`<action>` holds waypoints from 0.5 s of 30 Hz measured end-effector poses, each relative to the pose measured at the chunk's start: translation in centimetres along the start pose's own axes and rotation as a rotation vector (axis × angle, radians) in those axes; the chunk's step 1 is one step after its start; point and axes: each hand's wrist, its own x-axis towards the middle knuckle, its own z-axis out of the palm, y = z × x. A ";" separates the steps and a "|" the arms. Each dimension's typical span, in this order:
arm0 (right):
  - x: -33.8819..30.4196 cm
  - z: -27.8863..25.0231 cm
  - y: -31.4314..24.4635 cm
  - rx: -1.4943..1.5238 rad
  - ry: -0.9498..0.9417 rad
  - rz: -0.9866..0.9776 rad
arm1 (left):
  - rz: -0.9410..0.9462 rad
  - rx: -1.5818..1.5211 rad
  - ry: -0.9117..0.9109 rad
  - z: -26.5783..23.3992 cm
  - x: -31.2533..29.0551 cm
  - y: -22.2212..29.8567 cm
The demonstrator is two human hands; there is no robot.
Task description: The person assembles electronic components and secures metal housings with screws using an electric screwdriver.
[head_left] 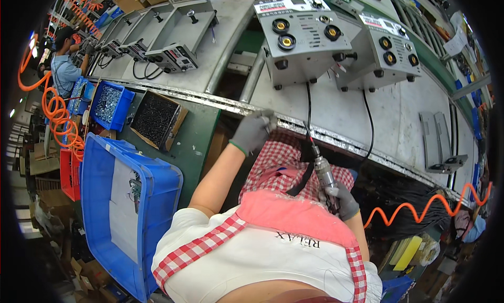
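Grey-gloved right hand [345, 200] has fingers wrapped round silver cylindrical power screwdriver [324, 173], above red-white checked apron [273, 158]; grey-gloved left hand [254, 133] at silver metal rail [292, 124], fingers half-curled, cannot tell if holding; thin black cable [308, 103] near bit could snag if tool swings.

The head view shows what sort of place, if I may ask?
Probably a factory assembly line: grey machines stand on a worktop, a blue bin holds small parts, and the right hand grips a handheld tool.
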 end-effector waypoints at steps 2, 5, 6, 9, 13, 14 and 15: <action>0.0 1.1 -1.0 -0.130 0.045 -0.049 | -0.031 -0.171 0.005 -0.1 0.2 1.4; 0.2 3.9 -2.9 -0.339 0.126 -0.151 | -0.013 -0.359 -0.002 0.7 0.7 2.3; 0.3 4.6 -3.5 -0.366 0.125 -0.191 | -0.019 -0.373 0.024 1.4 0.8 2.6; 1.4 5.5 -4.1 -0.404 0.126 -0.264 | 0.000 -0.416 -0.005 2.2 1.6 3.2; 2.1 7.1 -4.9 -0.514 0.196 -0.272 | -0.001 -0.535 -0.077 1.2 3.1 2.8; 2.0 7.4 -5.3 -0.551 0.199 -0.258 | 0.031 -0.515 -0.052 0.8 3.6 2.7; 2.2 7.1 -5.1 -0.547 0.207 -0.256 | 0.022 -0.516 -0.055 2.3 2.9 3.3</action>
